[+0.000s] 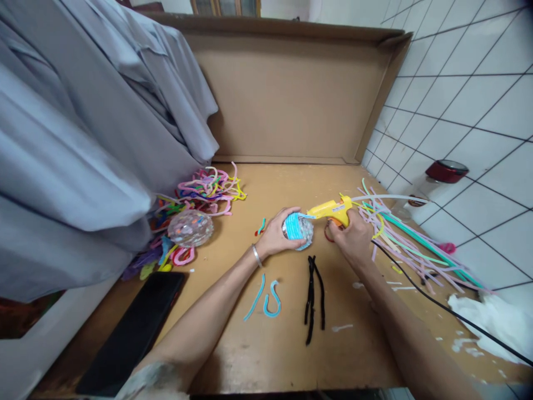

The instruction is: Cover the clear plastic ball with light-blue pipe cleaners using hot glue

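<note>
Head view: table [275,366] bounded by cardboard [291,100] at far edge, tiles [458,94] right, cloth [91,122] left; open surface lies between ball [307,230] and cardboard. Ball, held over mid-table, is silvery, wrapped with blue strips [293,226]. Left hand [275,235] has fingers curled round it; right hand [353,233] grips glue gun [331,210], nozzle [311,213] at the strips.

Glue gun [342,206] is yellow; ball [293,226] light blue and silvery; nearest pipe cleaners [311,294] black and blue; tabletop [287,355] tan; cloth [83,139] grey; tiles [447,100] white, dark grid.
</note>
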A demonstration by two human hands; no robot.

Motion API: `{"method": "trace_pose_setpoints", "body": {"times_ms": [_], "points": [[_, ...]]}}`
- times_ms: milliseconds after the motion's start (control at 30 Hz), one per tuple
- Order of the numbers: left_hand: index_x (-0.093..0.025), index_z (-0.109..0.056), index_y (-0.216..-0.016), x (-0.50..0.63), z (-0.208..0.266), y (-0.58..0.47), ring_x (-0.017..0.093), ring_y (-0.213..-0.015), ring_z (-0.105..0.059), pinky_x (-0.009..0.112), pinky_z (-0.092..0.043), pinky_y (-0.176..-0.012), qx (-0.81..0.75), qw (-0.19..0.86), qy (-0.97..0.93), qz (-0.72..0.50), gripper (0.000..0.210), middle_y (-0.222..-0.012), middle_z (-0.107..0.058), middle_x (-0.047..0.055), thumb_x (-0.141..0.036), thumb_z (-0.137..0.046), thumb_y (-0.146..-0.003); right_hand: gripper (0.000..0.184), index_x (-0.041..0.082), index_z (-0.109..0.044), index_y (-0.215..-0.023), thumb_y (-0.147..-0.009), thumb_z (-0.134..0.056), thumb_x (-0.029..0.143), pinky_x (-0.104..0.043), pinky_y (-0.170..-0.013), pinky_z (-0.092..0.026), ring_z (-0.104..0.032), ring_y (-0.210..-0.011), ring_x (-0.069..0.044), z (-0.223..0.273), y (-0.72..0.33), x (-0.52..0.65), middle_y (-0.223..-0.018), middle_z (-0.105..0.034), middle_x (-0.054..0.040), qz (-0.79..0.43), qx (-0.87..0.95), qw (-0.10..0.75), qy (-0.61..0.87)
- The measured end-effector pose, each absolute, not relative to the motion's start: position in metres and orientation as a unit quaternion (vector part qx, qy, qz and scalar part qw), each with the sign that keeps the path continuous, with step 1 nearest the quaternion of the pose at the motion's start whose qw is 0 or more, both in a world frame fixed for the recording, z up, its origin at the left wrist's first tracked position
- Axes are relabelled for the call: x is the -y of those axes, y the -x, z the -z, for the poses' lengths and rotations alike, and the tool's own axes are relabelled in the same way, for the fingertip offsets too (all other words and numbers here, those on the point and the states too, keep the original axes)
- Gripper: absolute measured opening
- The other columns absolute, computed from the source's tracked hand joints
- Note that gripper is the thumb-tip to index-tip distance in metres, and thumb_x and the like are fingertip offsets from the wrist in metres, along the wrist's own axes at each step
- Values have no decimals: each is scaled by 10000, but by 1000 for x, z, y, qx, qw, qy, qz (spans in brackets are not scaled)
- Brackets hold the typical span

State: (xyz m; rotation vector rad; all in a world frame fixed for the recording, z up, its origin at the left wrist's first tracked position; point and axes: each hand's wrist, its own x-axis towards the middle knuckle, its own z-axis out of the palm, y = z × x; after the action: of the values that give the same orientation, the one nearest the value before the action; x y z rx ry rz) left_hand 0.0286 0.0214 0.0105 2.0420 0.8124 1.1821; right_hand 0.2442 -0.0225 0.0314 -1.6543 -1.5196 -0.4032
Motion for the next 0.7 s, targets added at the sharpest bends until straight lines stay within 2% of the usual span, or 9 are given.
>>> {"method": "trace_pose_setpoints", "body": {"times_ms": [700], "points": [[-175,-548,-1318,-20,-13,-29,288,-1216,-616,426,-486,-1073,-315,323,-776,-440,798,-1307,-630,116,-279,-867,-594,197,255,-418,-686,-751,-517,413,-300,-586,-334,-479,-622,-193,-32,-245,22,-653,-553,-28,139,599,410,673]]}}
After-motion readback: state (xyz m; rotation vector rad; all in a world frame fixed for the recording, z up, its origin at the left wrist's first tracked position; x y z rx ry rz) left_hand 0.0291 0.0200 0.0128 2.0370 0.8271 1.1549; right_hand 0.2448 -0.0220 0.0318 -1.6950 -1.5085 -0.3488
